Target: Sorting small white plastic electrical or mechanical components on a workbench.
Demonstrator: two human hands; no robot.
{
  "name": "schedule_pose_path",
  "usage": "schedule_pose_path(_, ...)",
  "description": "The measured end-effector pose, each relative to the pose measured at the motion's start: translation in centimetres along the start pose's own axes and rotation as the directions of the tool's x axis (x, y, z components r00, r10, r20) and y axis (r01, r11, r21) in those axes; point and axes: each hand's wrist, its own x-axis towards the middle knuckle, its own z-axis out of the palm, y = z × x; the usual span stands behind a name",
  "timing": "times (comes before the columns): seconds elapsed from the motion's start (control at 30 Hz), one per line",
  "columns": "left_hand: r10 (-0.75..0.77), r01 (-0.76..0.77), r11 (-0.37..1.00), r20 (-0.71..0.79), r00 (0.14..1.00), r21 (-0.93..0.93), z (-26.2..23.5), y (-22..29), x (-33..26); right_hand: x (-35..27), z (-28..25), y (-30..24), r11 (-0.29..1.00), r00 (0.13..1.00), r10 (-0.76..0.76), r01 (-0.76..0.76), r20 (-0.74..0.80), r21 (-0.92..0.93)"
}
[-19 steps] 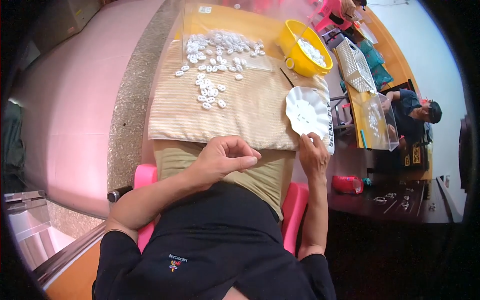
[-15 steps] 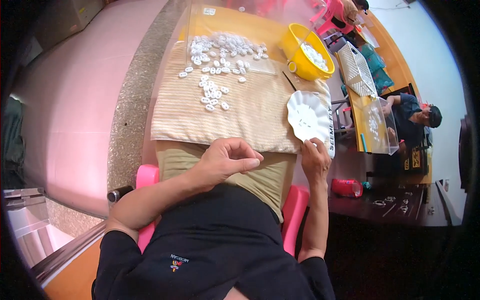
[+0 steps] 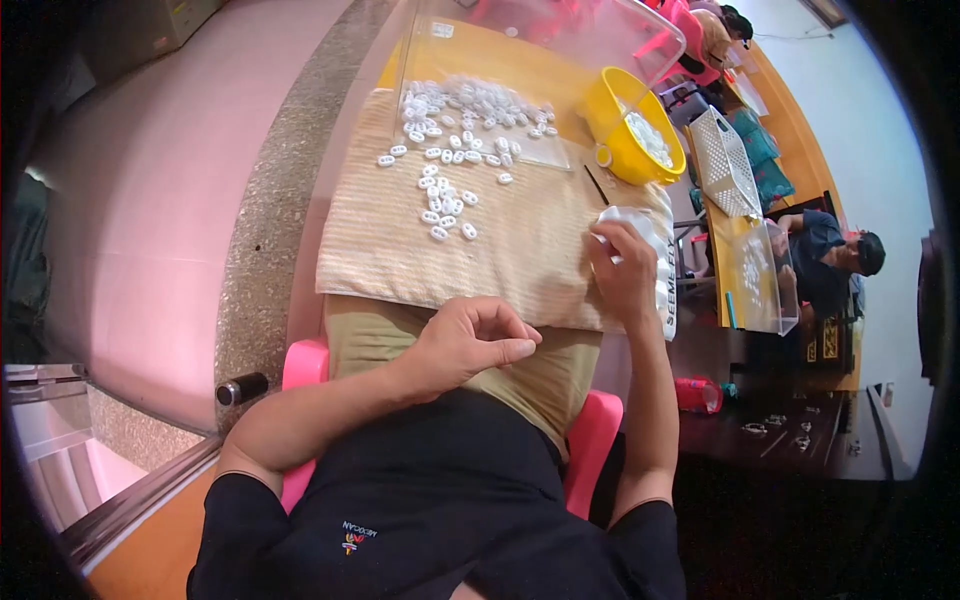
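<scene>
left hand [image 3: 472, 342]: fingers curled, thumb tip close to the forefinger tip, above the lap at the near edge of the towel; whether anything small is pinched there cannot be told. right hand [image 3: 628, 275]: fingers bent, thumb near the forefinger, over the near part of the white scalloped dish [image 3: 643, 222]; whether they pinch its contents cannot be told.

the dish lies at the right side of the striped beige towel [image 3: 480, 265], partly hidden by that hand. a slim black stick [image 3: 597, 186] lies just beyond it. to the left, white oval pieces [image 3: 447, 202], each with dark marks on top, lie loose on the towel; a denser heap lies farther back inside the clear tray [image 3: 560, 158].

a yellow tub [image 3: 607, 100] beyond the stick holds more white items.

writing: large dark capitals run along the towel's white right border; a small white label [image 3: 442, 31] sits at the far end, its print too small to read; the black shirt [image 3: 440, 490] bears a coloured emblem [image 3: 350, 542] with small lettering.

at right, another person [image 3: 825, 245] sits at a table with a second clear tray [image 3: 780, 312].
</scene>
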Motion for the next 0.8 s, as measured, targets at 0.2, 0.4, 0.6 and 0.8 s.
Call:
schedule_pose_path(0.2, 0.013, -0.014, 0.999, -0.018, 1.000, -0.035, -0.6, 0.8, 0.3, 9.2, 5.8, 1.5, 0.993, 0.979, 0.012, 0.012, 0.205, -0.117)
schedule_pose_path(0.4, 0.030, -0.033, 0.997, -0.051, 0.998, -0.066, -1.5, 1.4, 0.3, 15.7, 10.6, 2.2, 0.983, 0.947, -0.117, 0.154, 0.299, -0.102)
schedule_pose_path(0.6, 0.029, -0.031, 0.998, -0.044, 0.999, -0.050, -1.5, 1.3, 0.3, 18.3, 13.3, 3.0, 0.959, 0.933, -0.106, 0.187, 0.345, -0.212)
schedule_pose_path(0.8, -0.001, -0.002, 0.998, -0.041, 0.999, -0.069, -1.6, 2.5, 0.1, 19.2, 13.3, 2.6, 0.943, 0.919, -0.049, 0.172, 0.392, -0.285)
